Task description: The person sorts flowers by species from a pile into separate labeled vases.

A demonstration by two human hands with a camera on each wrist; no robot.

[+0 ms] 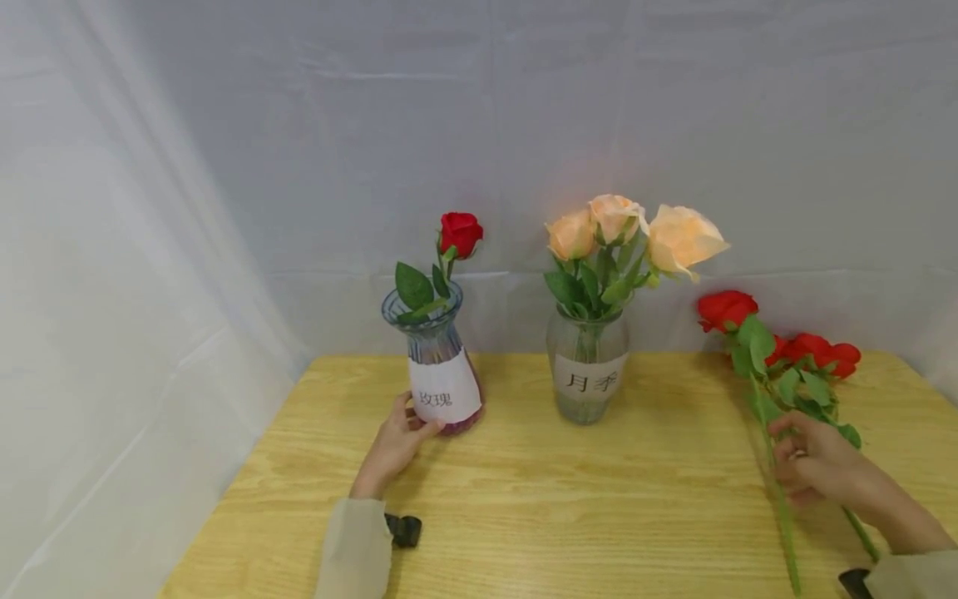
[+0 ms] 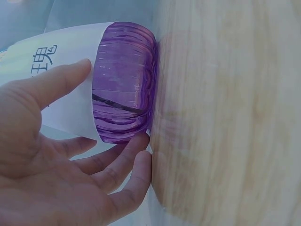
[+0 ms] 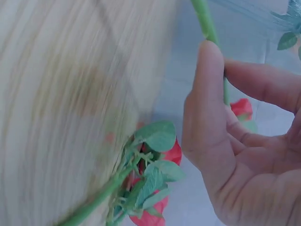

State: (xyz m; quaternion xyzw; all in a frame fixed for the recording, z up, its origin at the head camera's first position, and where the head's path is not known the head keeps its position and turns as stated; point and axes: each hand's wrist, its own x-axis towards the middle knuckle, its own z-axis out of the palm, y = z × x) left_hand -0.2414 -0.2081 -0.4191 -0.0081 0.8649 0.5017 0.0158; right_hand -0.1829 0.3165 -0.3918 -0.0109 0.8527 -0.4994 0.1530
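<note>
My left hand (image 1: 397, 441) holds the lower part of a ribbed glass vase (image 1: 437, 339), thumb on the front and fingers round the side. The vase leans a little, carries a white paper label (image 1: 446, 391), and has one red rose (image 1: 460, 235) standing in it. Its base shows purple in the left wrist view, close against the wooden tabletop. At the right, my right hand (image 1: 823, 459) pinches the green stem (image 3: 203, 19) of a red rose (image 1: 726, 309) between thumb and index finger. That stem slants above the table, bloom pointing away from me.
A clear glass vase (image 1: 587, 408) with a label stands mid-table at the back, holding peach roses (image 1: 617, 218). More red roses (image 1: 819, 353) lie on the table (image 1: 599, 516) beyond my right hand. A pale sheet (image 1: 486, 125) hangs behind the table.
</note>
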